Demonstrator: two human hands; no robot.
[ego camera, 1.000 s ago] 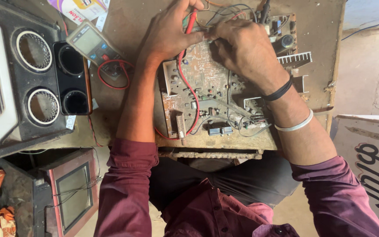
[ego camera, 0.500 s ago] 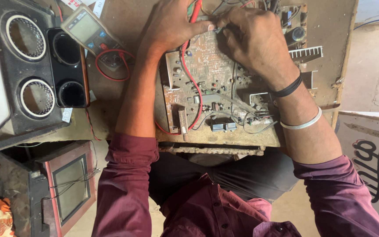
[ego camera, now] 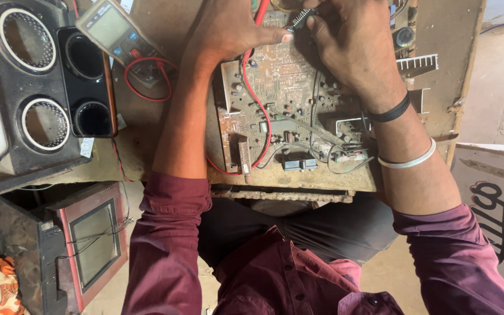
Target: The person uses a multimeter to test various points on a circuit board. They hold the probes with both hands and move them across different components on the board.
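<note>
I see a bare, dusty brown circuit board [ego camera: 287, 111], studded with small components and thin wires, lying flat on the worn wooden bench [ego camera: 450, 70] in front of me. My left hand [ego camera: 228, 29] pinches the red-handled probe [ego camera: 259, 9] between curled fingers, its glossy red lead [ego camera: 258, 116] looping over the board. My right hand [ego camera: 351, 41] grips the ribbed black probe [ego camera: 300, 17] in closed fingertips at the board's far edge. A grey-cased multimeter [ego camera: 118, 32] rests left, beside a black round-grilled speaker box [ego camera: 36, 87].

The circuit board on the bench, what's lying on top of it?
On the circuit board lie a red wire and thin grey wires. Both hands, left and right, cover its far edge, hiding what is beneath them.
</note>
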